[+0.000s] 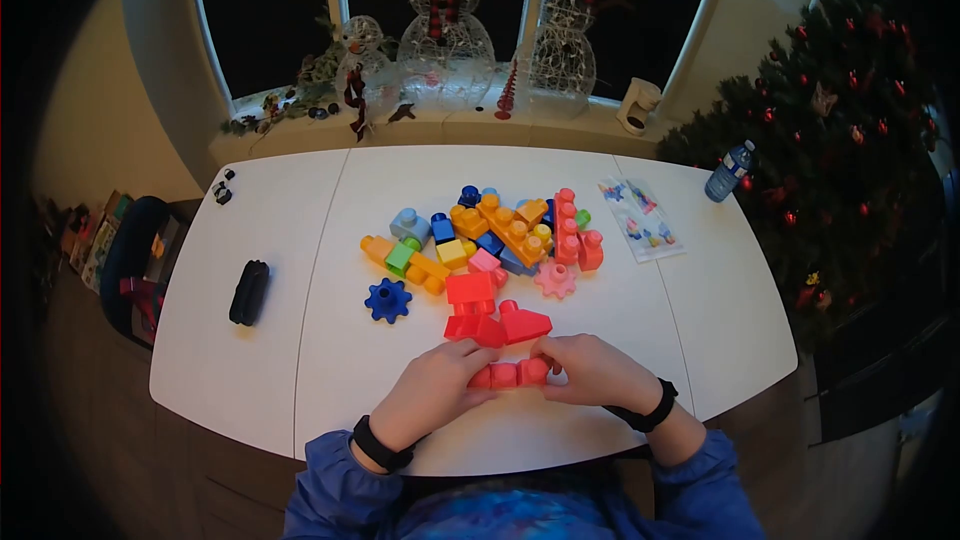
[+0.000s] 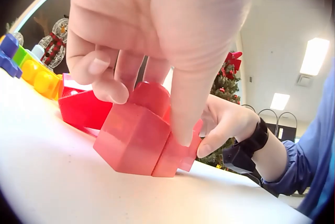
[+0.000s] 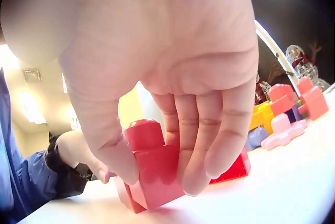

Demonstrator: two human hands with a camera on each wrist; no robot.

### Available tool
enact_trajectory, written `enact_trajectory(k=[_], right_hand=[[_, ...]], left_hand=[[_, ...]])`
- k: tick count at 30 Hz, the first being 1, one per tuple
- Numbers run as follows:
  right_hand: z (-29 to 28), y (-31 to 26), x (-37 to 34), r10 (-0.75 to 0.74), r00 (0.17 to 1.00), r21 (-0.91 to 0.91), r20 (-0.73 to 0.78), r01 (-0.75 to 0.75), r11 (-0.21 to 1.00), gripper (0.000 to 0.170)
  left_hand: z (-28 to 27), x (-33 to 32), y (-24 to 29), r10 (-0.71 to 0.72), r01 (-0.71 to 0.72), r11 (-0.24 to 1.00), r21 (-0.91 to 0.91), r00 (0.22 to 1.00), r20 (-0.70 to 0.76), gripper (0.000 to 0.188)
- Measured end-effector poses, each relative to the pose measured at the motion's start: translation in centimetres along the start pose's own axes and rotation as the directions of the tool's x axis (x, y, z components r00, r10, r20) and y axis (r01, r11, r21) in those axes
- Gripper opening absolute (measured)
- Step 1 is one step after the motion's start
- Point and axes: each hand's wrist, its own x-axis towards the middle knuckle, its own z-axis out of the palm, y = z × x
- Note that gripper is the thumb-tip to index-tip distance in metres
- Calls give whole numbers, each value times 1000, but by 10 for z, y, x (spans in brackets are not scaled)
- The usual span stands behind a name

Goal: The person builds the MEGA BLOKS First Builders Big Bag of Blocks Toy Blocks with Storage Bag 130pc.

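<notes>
A short row of studded red building blocks lies near the table's front edge, one hand at each end. My left hand holds the left end; in the left wrist view its thumb and fingers straddle a red block. At the other end my right hand pinches a red block between thumb and fingers, as the right wrist view shows. Just beyond the hands are a slanted red block and a stack of red blocks. The left fingertips overlap the stack's near end in the head view.
Farther back spreads a pile of mixed blocks, with a blue gear piece and a pink gear piece beside it. A black case lies left. On the right are a plastic bag with pictures and a water bottle.
</notes>
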Motion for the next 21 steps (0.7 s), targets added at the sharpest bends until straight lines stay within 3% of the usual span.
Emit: enact_trajectory(k=[7, 13, 16, 19, 21], right_hand=[[16, 2, 6, -17, 999, -40, -45, 15, 999, 29], [14, 0, 6, 19, 1000, -79, 6, -19, 997, 34], [-5, -10, 3, -120, 976, -141, -181, 95, 985, 38], [-32, -13, 24, -87, 937, -184, -338, 25, 983, 39], [-40, -4, 51, -72, 940, -232, -334, -8, 973, 36]], left_hand=[[5, 2, -7, -9, 10, 1000, -24, 999, 32, 44], [5, 1, -6, -15, 16, 1000, -16, 999, 35, 45], [1, 0, 0, -46, 46, 999, 8, 999, 19, 49], [1, -1, 3, -55, 56, 998, 40, 998, -6, 51], [1, -1, 1, -70, 70, 996, 47, 998, 3, 52]])
